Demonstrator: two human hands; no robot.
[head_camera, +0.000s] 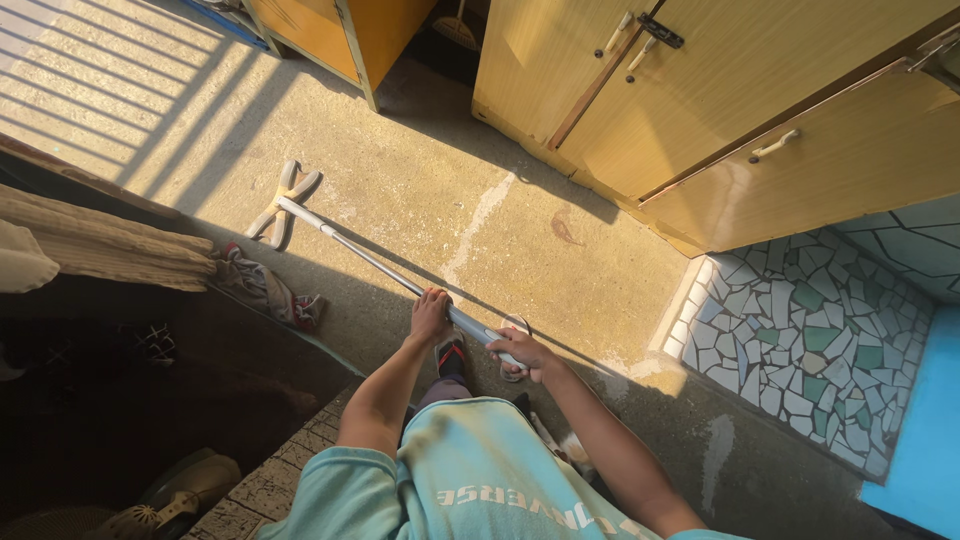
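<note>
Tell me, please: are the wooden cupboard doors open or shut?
Shut. The cupboard doors lie flush with their frames, showing no gap, and a dark latch crosses the upper pair.

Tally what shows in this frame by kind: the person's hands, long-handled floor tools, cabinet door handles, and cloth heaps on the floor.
Hands: 2, left hand and right hand, both gripping the mop handle
Long-handled mops: 1
Cabinet door handles: 3 ()
Rag heaps: 1
Total: 7
</note>
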